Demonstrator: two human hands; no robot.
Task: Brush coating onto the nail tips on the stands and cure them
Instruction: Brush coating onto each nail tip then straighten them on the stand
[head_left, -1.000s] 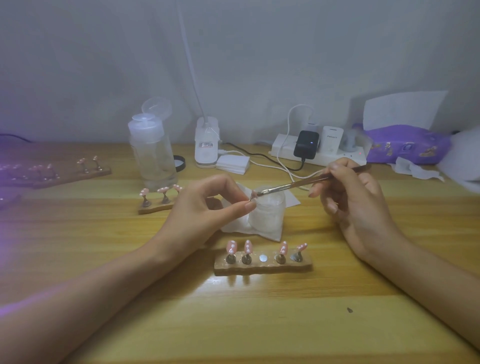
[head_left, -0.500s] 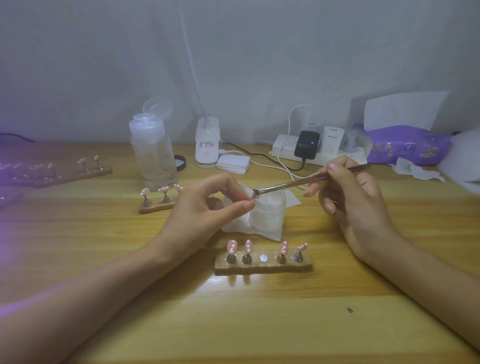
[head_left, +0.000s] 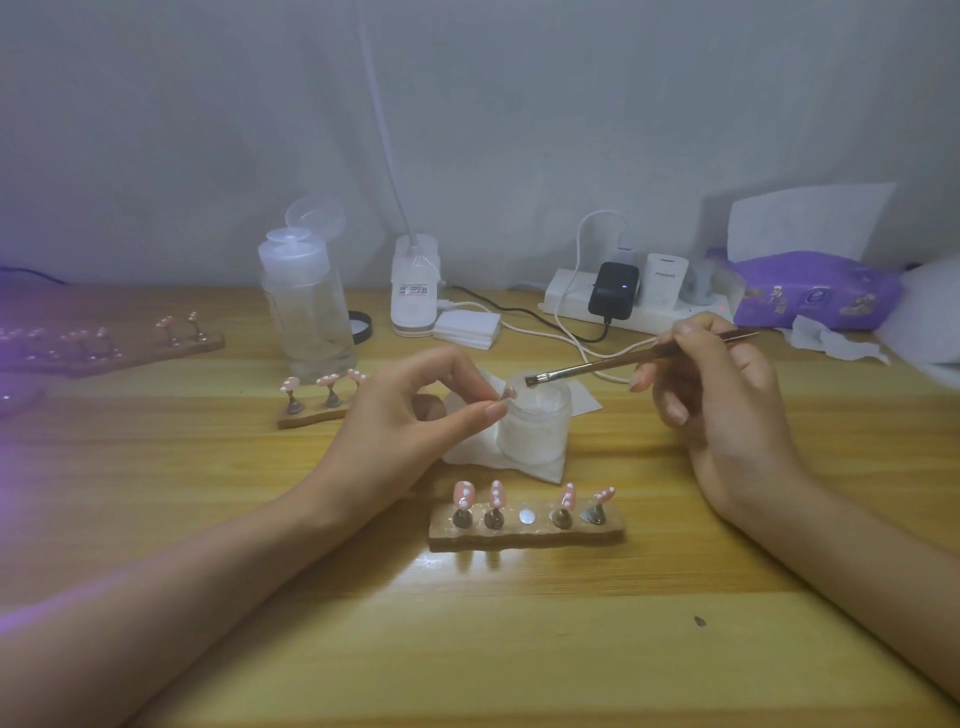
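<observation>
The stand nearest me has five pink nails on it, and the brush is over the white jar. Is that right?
Not quite. The head view shows four pink nails on the nearest stand, not five; its middle spot is bare. The brush, held by the right hand, is over the white jar.

White plug adapter (head_left: 666, 280): a grey word across its face, reading roughly "Pisen", slightly blurred.
White lamp base (head_left: 414, 306): a sticker on the front with dark lines of print and a touch of red, too small to read.
Purple tissue pack (head_left: 815, 297): a round blue-and-white logo and colourful printed patches, but the lettering can't be made out.
Black charger (head_left: 613, 291): one small blue indicator dot glowing on its front.
</observation>
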